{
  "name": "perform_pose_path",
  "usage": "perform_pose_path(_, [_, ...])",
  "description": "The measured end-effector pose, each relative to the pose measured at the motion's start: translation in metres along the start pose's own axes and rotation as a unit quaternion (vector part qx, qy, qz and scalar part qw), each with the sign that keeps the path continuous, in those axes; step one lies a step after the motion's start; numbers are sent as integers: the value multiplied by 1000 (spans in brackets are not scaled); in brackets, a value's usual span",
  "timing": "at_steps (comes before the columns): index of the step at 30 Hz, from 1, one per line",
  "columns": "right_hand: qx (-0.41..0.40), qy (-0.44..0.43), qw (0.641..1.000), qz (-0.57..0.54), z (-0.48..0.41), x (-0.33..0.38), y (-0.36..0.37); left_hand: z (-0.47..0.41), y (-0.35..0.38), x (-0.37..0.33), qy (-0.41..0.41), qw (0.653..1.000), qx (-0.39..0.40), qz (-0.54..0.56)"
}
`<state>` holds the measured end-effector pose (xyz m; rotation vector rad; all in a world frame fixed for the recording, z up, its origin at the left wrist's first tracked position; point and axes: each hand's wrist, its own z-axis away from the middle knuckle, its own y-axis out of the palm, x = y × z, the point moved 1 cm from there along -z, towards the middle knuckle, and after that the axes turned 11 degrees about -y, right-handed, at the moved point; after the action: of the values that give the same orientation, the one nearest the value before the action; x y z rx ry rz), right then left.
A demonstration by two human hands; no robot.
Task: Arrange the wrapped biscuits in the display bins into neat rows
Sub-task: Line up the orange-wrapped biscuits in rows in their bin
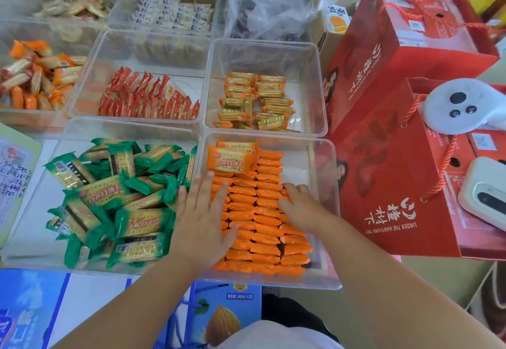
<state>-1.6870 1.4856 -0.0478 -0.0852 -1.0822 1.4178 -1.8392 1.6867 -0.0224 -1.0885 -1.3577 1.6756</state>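
Pressing down on the orange packs (262, 228) in the near bin (273, 284), the left hand (204, 211) lay flat with its fingers straight and spread over the left column. The right hand (299, 203) was on the right column, well apart from the left, with its fingers bent over the pack ends. Whether it pinched a pack or only pushed could not be told from this angle.

Between and around the two hands, the orange packs stood on edge in three close columns that ran from the near wall toward the far one. The step in hand looked like squaring and tightening these rows. At the far end, just beyond the left fingertips, two flat packs (230, 161) lay face up on top of the rows. The next move probably called for standing them on edge in the line.

To the left, green packs (115, 198) lay jumbled in the neighbouring bin, with no rows made. Farther back, red packs (145, 97) stood in rough rows, and small yellow packs (254, 99) lay in loose stacks in the bin behind the orange one.
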Motion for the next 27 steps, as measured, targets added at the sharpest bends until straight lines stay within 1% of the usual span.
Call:
perform_pose_path(3, [-31, 2, 999, -43, 0, 1, 4, -41, -22, -12, 11, 999, -17, 35])
perform_pose_path(5, [-46, -1, 997, -55, 2, 0, 6, -72, -35, -19, 37, 999, -14, 25])
perform_pose_path(9, [-55, 0, 998, -17, 6, -2, 7, -115, -43, -29, 94, 993, 56, -45])
perform_pose_path(12, [-90, -27, 996, -10, 11, -1, 5, -126, -42, -35, 82, 991, 79, -66])
perform_pose_path(16, [-147, -63, 987, -2, 20, 0, 2, -131, -42, -37, 54, 993, 69, -85])
perform_pose_path(19, [-200, -80, 976, -34, 27, 2, -2, -130, -39, -32, 44, 991, 83, -95])
perform_pose_path(21, [-214, -86, 971, -55, 33, 4, -3, -130, -38, -29, 40, 989, 88, -108])
perform_pose_path(25, [-244, -85, 963, -80, 45, 6, -1, -129, -41, -26, 30, 988, 62, -138])
perform_pose_path(27, [-260, -84, 958, -90, 50, 10, -2, -126, -44, -26, 40, 990, 51, -124])
